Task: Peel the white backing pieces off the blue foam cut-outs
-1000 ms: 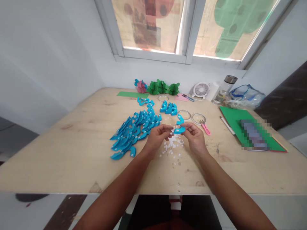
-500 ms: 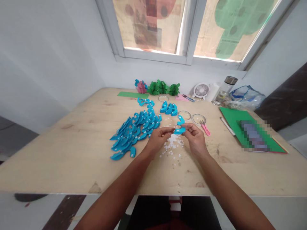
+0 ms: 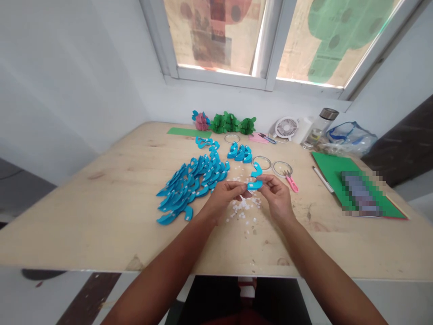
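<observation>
My right hand [image 3: 277, 197] pinches a small curved blue paper piece [image 3: 254, 184] over the wooden table [image 3: 101, 216]. My left hand [image 3: 223, 197] has its fingertips at the left end of that piece, pinching a tiny white bit there. Under both hands lies a scatter of small white paper scraps [image 3: 244, 206]. A large fan-shaped pile of the same blue pieces [image 3: 191, 182] lies to the left. Another single blue piece [image 3: 256, 170] rests just beyond my hands, and a small group of blue pieces [image 3: 239, 153] sits further back.
Pink-handled scissors [image 3: 291, 182] and two rings [image 3: 270, 165] lie right of my hands. Green paper sheets [image 3: 329, 164] and a pen [image 3: 323, 179] are at the right. At the back stand green paper decorations [image 3: 232, 123], a small white fan [image 3: 286, 127], a bottle [image 3: 320, 127] and a plastic bag [image 3: 350, 136].
My hands stay together on the blue piece. My left fingertips have moved slightly lower on its left end. The camera has shifted a little.
</observation>
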`<state>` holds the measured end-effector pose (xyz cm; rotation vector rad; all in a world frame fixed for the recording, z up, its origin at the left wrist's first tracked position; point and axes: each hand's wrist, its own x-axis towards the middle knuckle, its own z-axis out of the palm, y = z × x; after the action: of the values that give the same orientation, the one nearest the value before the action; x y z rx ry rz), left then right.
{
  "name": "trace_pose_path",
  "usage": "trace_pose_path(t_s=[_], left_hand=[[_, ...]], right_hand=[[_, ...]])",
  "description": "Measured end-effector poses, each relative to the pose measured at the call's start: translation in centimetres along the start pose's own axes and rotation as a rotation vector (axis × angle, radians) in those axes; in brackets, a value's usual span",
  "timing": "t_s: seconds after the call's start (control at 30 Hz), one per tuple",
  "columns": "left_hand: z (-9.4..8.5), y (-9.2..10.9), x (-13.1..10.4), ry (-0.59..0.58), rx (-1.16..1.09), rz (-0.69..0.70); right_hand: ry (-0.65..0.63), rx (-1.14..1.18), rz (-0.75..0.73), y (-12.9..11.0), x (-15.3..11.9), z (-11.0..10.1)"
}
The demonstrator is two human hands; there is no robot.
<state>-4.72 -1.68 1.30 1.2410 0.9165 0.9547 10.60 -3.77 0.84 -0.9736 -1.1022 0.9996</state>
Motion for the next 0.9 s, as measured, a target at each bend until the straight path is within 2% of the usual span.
trace_pose_path(t_s=[0.5,0.9], left_hand=[[0.23,0.67,-0.42,0.112,0.041,0.081],[0.27,0.55,-0.41,0.096,-0.014,0.082]], right_hand=[[-0.08,-0.166,-0.06,-0.67,-0.39,-0.36],[-0.056,-0.12,-0.074,-0.07,-0.28,-0.22]])
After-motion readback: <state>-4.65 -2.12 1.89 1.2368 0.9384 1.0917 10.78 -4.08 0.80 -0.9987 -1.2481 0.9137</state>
